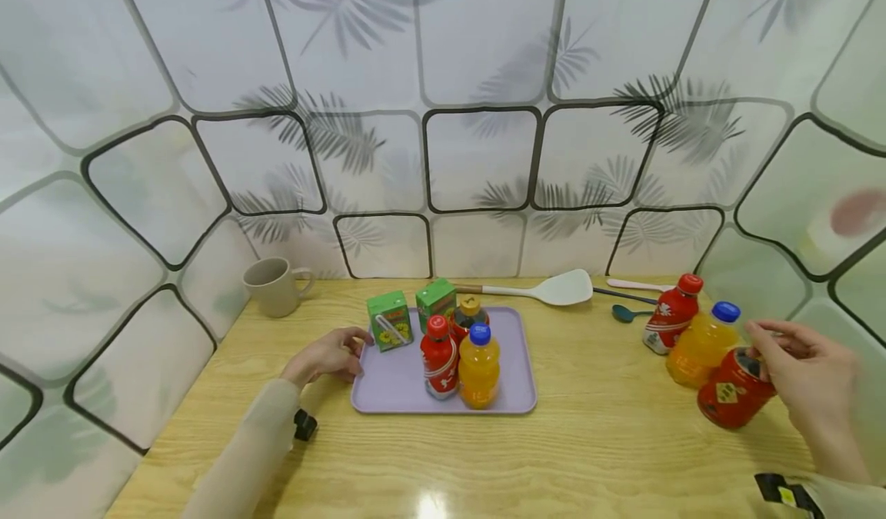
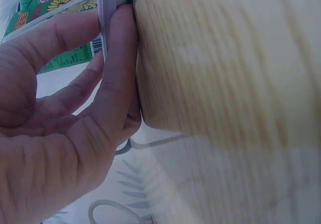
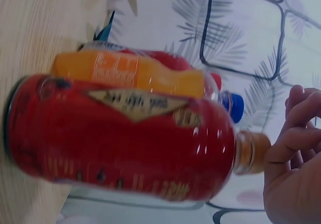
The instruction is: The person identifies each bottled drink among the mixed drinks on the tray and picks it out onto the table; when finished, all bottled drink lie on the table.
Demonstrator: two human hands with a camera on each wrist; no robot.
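My left hand [image 1: 337, 354] grips the left rim of a lilac tray [image 1: 388, 400], with fingers on both faces of the rim in the left wrist view. On the tray stand two green juice boxes [image 1: 389, 321], a red-capped bottle [image 1: 441, 359], a bottle of orange juice [image 1: 479, 369] and an orange-capped bottle [image 1: 470, 313]. At the right, my right hand [image 1: 806, 369] is over the top of a red-labelled bottle [image 3: 125, 138], fingers loosely bent. In the right wrist view its orange cap [image 3: 256, 152] shows right beside the hand, with no finger wrapped round its visible side.
Another orange juice bottle [image 1: 702, 346] and red-capped bottle [image 1: 673, 315] stand beside the red-labelled one. Behind lie a white spatula [image 1: 564, 288] and a teal spoon [image 1: 626, 314]. A beige mug [image 1: 271, 288] stands at the back left. A patterned curtain [image 1: 477, 158] surrounds the table.
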